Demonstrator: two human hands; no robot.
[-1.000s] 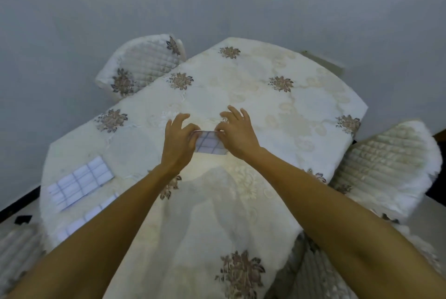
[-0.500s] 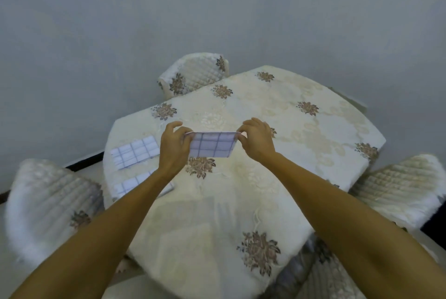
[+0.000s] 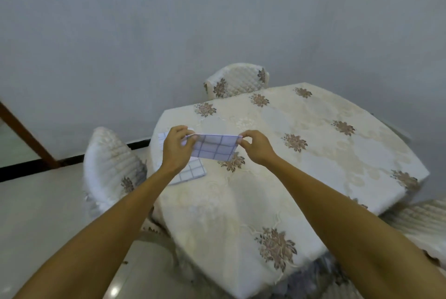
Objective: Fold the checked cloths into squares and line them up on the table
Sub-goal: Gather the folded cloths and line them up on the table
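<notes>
While the cloth point(image 3: 214, 147) hangs in the air between the two grips, the left hand point(image 3: 177, 149) pinches its upper left corner with thumb and curled fingers and the right hand point(image 3: 257, 149) pinches the upper right corner the same way, so the folded piece is drawn fairly taut from pinch to pinch and droops below them, clear of the table point(image 3: 325, 149). Just under the left wrist the near square point(image 3: 193, 173) lies flat on the table, and the far square point(image 3: 162, 139) peeps out beyond the left knuckles; a chair point(image 3: 111, 165) stands outside the left forearm. The step in hand, as I judge it, is either one more fold or laying this piece down beside those two. To do it well, both pinches should trap all layers of the top edge together, since a slipped layer would skew the corners; whether every layer is caught I cannot tell. Lowering the free bottom edge to the table first, to the right of the near square, and letting the pinched edge follow should lay it flat. Its edges are best set parallel to that neighbour with a narrow gap, and the pinches released only once the piece rests fully on the table
</notes>
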